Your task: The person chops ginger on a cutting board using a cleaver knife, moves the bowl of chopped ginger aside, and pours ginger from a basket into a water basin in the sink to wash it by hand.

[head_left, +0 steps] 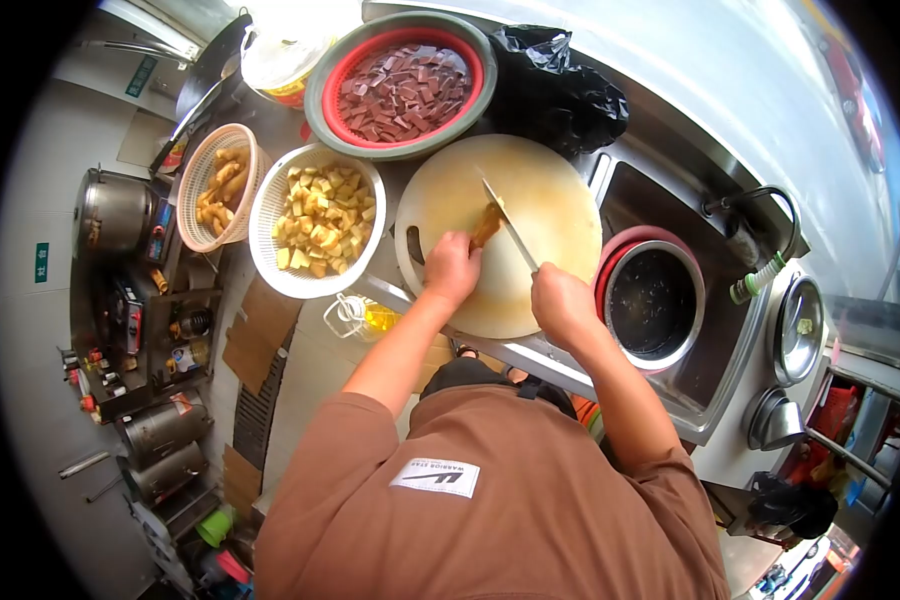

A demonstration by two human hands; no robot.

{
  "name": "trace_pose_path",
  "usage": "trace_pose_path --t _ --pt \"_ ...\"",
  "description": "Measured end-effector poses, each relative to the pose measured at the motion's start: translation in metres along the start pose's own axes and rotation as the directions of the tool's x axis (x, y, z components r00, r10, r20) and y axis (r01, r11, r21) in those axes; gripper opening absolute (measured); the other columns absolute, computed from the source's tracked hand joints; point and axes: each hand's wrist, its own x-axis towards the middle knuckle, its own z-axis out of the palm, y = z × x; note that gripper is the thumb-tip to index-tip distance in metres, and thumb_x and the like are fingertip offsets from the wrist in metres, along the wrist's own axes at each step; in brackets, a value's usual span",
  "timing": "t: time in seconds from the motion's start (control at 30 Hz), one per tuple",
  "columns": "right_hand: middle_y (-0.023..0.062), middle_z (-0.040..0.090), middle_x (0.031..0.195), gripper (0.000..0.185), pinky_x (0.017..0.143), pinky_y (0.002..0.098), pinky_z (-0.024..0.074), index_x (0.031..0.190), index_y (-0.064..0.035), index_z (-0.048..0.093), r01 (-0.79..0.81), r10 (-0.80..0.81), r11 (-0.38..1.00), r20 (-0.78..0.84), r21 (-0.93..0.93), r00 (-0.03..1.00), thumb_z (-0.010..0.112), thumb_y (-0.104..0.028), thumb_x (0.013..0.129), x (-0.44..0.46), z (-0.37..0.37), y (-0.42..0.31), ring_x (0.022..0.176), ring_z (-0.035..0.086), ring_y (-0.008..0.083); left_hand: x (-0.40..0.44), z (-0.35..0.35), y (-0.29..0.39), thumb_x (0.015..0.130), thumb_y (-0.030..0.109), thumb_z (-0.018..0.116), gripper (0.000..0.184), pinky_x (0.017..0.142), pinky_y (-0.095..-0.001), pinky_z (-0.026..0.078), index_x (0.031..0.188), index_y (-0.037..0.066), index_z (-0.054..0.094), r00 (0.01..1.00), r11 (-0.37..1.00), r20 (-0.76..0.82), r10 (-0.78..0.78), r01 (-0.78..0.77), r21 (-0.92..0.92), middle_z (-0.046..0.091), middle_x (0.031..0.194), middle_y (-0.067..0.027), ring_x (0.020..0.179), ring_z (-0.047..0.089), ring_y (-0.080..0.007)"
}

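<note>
My left hand (452, 268) is closed on a brown-yellow piece of ginger (487, 225), pressed on the round white cutting board (560, 190). A kitchen knife (511, 228) is in my right hand (564, 303), its fingers wrapped round the handle. The blade slants across the board beside the ginger, with its tip pointing away from me. I cannot make out whether the edge touches the ginger. To the left of the board stands a white basket (261, 232) of pale yellow cubes, perhaps potato. Beyond it, a peach-coloured basket (196, 173) holds whole knobbly roots like ginger.
Behind the board are a grey basin (322, 122) with a red colander of dark red-brown blocks, and a black plastic bag (560, 95). A metal pot (688, 345) of dark liquid sits in the sink (635, 190) at right, near the faucet (782, 215). An oil bottle (375, 318) stands below left.
</note>
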Motion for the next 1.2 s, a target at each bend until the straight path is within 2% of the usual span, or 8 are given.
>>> trace_pose_path --t 0.17,0.27,0.43,0.57,0.73,0.83,0.97,1.2 --pt "0.0248 0.068 0.080 0.017 0.073 0.0506 0.0524 0.088 0.0023 0.059 0.042 -0.038 0.999 -0.111 0.033 0.993 0.053 -0.014 0.092 0.042 0.029 0.004 0.077 0.067 0.0426 -0.003 0.005 0.003 0.080 0.019 0.070 0.021 0.078 -0.0452 0.052 0.096 0.005 0.067 0.998 0.998 -0.010 -0.055 0.055 0.027 0.066 0.094 -0.0149 0.088 0.064 -0.0359" --pt "0.0265 0.066 0.079 0.026 0.073 0.0542 0.0493 0.088 0.0030 0.060 0.039 -0.024 0.995 -0.164 0.091 0.986 0.051 -0.020 0.096 0.020 -0.001 -0.001 0.076 0.063 0.0463 -0.001 0.003 0.006 0.080 0.018 0.070 0.021 0.078 -0.0453 0.052 0.096 0.005 0.067 0.995 0.995 0.008 -0.095 0.095 0.004 0.065 0.093 -0.0150 0.088 0.064 -0.0362" --pt "0.0264 0.066 0.077 0.021 0.072 0.0526 0.0511 0.090 0.0026 0.061 -0.004 0.004 1.000 -0.013 0.003 1.000 0.052 -0.016 0.094 0.005 0.005 0.000 0.075 0.066 0.0433 -0.001 0.008 0.002 0.080 0.018 0.069 0.018 0.077 -0.0465 0.052 0.094 0.006 0.067 0.998 0.998 -0.028 -0.055 0.054 -0.042 0.064 0.094 -0.0149 0.088 0.063 -0.0368" --pt "0.0265 0.067 0.078 0.020 0.073 0.0513 0.0517 0.090 0.0044 0.060 0.075 -0.067 0.995 -0.115 0.067 0.991 0.053 -0.014 0.092 0.037 0.033 0.004 0.077 0.066 0.0432 -0.001 0.009 0.003 0.079 0.017 0.070 0.019 0.076 -0.0450 0.052 0.092 0.005 0.068 0.999 0.999 -0.033 -0.042 0.042 0.017 0.065 0.092 -0.0148 0.087 0.064 -0.0360" --pt "0.0253 0.066 0.075 0.023 0.070 0.0513 0.0518 0.085 0.0032 0.059 0.044 -0.041 0.998 -0.085 0.043 0.996 0.055 -0.018 0.093 0.000 -0.014 -0.010 0.071 0.066 0.0431 -0.002 0.005 0.005 0.081 0.016 0.069 0.016 0.075 -0.0464 0.052 0.092 0.005 0.067 0.998 0.997 -0.032 -0.056 0.054 -0.049 0.064 0.091 -0.0151 0.086 0.063 -0.0374" --pt "0.0252 0.066 0.074 0.020 0.070 0.0512 0.0520 0.085 0.0032 0.058 0.041 -0.040 0.999 -0.037 0.024 0.999 0.055 -0.016 0.092 0.005 0.017 -0.002 0.071 0.066 0.0430 -0.004 0.007 0.003 0.082 0.015 0.067 0.014 0.076 -0.0475 0.052 0.092 0.005 0.066 0.998 0.997 -0.037 -0.058 0.057 -0.047 0.064 0.091 -0.0152 0.085 0.063 -0.0381" --pt "0.0249 0.067 0.078 0.016 0.072 0.0502 0.0520 0.087 0.0029 0.059 0.095 -0.087 0.994 -0.128 0.055 0.988 0.054 -0.012 0.089 0.037 0.036 -0.004 0.076 0.066 0.0427 -0.005 0.006 0.002 0.083 0.013 0.065 0.011 0.076 -0.0478 0.052 0.091 0.005 0.067 0.999 0.999 -0.031 -0.044 0.045 0.019 0.064 0.093 -0.0162 0.086 0.063 -0.0385" --pt "0.0244 0.067 0.078 0.020 0.074 0.0511 0.0514 0.090 0.0028 0.060 0.005 -0.006 1.000 0.018 0.031 1.000 0.054 -0.017 0.092 0.000 0.014 -0.011 0.077 0.066 0.0429 -0.012 0.010 -0.007 0.083 0.015 0.066 0.014 0.075 -0.0471 0.051 0.091 0.003 0.068 0.993 0.990 -0.089 -0.078 0.067 -0.124 0.065 0.089 -0.0188 0.087 0.062 -0.0398"
